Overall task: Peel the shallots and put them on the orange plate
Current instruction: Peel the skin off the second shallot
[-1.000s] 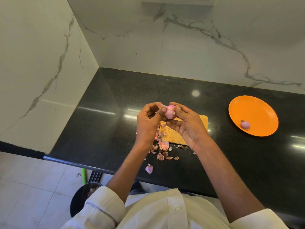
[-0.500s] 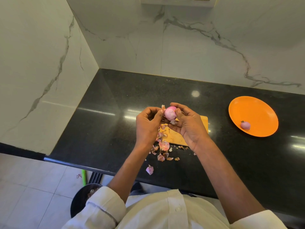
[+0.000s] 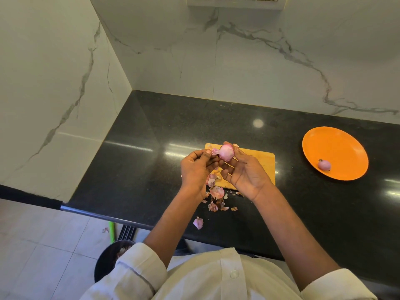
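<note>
Hands around half-hidden shallot

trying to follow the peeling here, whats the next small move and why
Probably pull the skin flap the rest of the way off with the left hand. The right hand holds the shallot over the board, and that flap looks still attached. Only then would it go on the plate.
</note>
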